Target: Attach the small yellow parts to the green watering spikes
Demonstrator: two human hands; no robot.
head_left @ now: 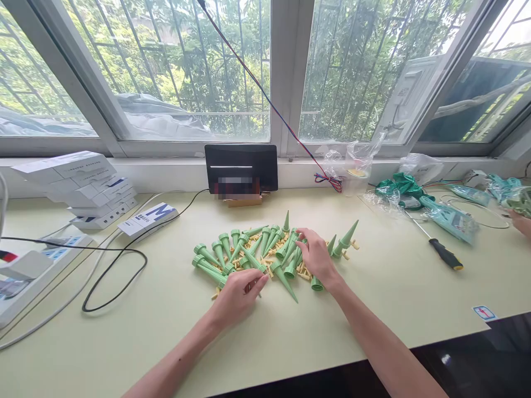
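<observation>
Loosely, the left hand's (pixel 238 294) grip brings thumb and fingertips close together at the near edge of the green cones (pixel 285 283); whether anything is pinched, I cannot tell. Farther right, the right hand (pixel 316 255) curls its fingers over cones in the pile, its hold unclear too. Small yellow pegs (pixel 305 273) lie among the cones on the bench (pixel 290 345). Behind stands a dark screen (pixel 241 159); stacked white boxes (pixel 81 171) sit left, a screwdriver (pixel 444 254) right.
</observation>
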